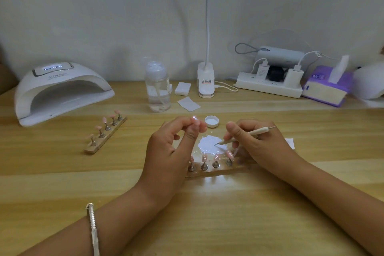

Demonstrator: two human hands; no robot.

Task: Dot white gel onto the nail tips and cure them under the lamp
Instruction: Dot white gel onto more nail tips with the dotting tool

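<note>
Left hand (166,151) grip pinches one pink nail tip (194,119), raised above the counter (62,183). Right hand (259,143) grip pinches dotting tool (239,136), point in white gel (209,143). Lamp (60,91) far left.

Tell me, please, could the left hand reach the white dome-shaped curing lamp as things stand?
Probably yes: the left hand holds only a pink nail tip, and bare wooden table lies between it and the white dome-shaped curing lamp.

Pink nail tips (217,157) stand upright beside white gel (209,143).
</note>
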